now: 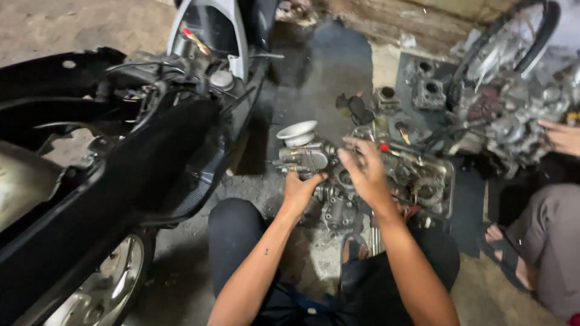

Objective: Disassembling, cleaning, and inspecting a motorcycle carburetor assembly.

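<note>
My left hand (300, 188) grips the underside of a grey metal carburetor (304, 152) with a white funnel-shaped intake on top, held above the floor in front of my knees. My right hand (364, 172) is raised just right of the carburetor, fingers bent over its side; whether it pinches a small part is hidden by blur. Below my hands sits a metal tray (448, 187) filled with several oily engine parts.
A stripped black scooter (115, 163) with exposed frame and a front wheel (106, 284) fills the left. At right, another person's hand (562, 136) rests on an engine block (513, 115), their sandalled foot (504, 247) nearby. Loose cylinders (428, 90) lie on the dark floor.
</note>
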